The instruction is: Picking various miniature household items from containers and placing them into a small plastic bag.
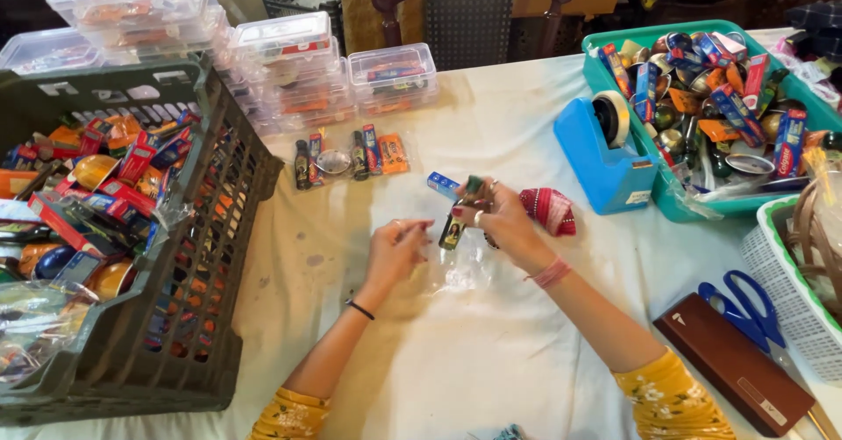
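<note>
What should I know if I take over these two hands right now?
Right hand: holds a small bottle and other small items over a clear bag.
Left hand: fingers pinched at the bag's edge, nothing else in it.
Bag lies on the white cloth, mid-table.
Done: one filled packet lies further up the cloth; lidded boxes stacked behind it.
Left: items are not yet in the bag. Loose stock sits in the teal tray at right and the dark crate at left. Tape dispenser and scissors lie at right.
</note>
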